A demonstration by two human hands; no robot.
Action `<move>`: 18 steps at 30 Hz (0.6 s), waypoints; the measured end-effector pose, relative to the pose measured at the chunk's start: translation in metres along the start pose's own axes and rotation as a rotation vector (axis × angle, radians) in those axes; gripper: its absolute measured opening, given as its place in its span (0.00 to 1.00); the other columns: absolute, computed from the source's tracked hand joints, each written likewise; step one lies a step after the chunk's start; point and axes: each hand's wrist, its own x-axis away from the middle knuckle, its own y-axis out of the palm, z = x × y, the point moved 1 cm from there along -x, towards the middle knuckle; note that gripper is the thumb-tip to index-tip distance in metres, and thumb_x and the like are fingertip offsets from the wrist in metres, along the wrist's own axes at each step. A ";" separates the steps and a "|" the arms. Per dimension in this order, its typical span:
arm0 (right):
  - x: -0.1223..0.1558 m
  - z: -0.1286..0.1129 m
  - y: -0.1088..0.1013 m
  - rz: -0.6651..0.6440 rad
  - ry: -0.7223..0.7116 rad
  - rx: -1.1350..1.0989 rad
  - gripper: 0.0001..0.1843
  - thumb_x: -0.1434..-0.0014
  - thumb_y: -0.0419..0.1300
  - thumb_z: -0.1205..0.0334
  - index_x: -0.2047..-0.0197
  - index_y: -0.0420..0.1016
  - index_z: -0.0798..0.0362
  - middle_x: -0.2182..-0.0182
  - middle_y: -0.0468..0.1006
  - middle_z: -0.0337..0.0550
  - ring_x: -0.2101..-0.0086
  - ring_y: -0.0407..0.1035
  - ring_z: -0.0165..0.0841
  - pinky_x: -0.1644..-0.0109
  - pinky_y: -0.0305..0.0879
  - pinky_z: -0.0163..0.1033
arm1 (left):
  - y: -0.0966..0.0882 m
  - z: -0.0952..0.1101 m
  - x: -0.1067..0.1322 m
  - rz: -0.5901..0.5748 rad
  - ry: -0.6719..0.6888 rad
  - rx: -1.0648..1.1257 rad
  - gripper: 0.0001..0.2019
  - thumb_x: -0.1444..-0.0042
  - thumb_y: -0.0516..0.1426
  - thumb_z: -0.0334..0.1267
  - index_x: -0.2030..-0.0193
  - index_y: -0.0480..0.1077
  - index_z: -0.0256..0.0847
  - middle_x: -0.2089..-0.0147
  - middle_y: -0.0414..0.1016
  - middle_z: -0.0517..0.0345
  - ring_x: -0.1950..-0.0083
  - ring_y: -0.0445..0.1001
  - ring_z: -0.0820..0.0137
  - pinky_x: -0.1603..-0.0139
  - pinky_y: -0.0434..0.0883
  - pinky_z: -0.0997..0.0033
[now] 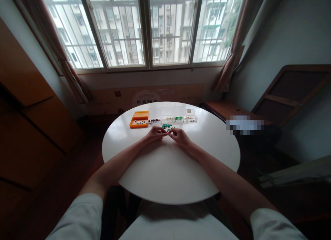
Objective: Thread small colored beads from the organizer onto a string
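Observation:
My left hand [156, 133] and my right hand [179, 136] meet over the middle of the white round table, fingertips pinched together and almost touching. Whatever sits between the fingertips is too small to make out. Just beyond them lies a loose pile of small green and teal pieces [167, 126]. Behind the pile stand clear plastic boxes [165, 112] with open lids, holding dark, pale and green small pieces. An orange box [139, 119], its lid open, stands to their left with a few small blue and dark pieces inside.
The round white table [168, 178] has a curved edge close to my body. A long cardboard box [181, 92] leans under the window. On the right are a low wooden bench [227, 110] and a wooden-framed panel [292, 85]; wooden cabinets [23, 129] stand on the left.

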 end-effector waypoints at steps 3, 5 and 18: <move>0.000 0.000 0.001 0.001 -0.004 -0.006 0.11 0.48 0.57 0.60 0.69 0.76 0.59 0.84 0.57 0.32 0.80 0.50 0.24 0.75 0.47 0.32 | 0.000 0.001 0.000 -0.009 0.009 -0.013 0.19 0.57 0.63 0.48 0.69 0.74 0.29 0.79 0.69 0.58 0.79 0.67 0.77 0.80 0.63 0.80; 0.000 0.001 0.001 0.001 -0.009 -0.011 0.11 0.48 0.57 0.60 0.69 0.76 0.59 0.84 0.57 0.32 0.80 0.50 0.24 0.75 0.48 0.32 | 0.000 0.000 0.000 -0.011 0.018 -0.017 0.19 0.57 0.62 0.48 0.69 0.74 0.29 0.78 0.70 0.57 0.79 0.68 0.77 0.80 0.64 0.80; 0.000 0.003 0.002 -0.004 -0.016 -0.016 0.11 0.47 0.56 0.61 0.68 0.76 0.58 0.84 0.56 0.32 0.80 0.50 0.24 0.75 0.48 0.32 | -0.001 -0.002 -0.001 -0.012 0.014 -0.007 0.20 0.57 0.62 0.48 0.67 0.74 0.29 0.75 0.72 0.55 0.78 0.68 0.77 0.80 0.65 0.80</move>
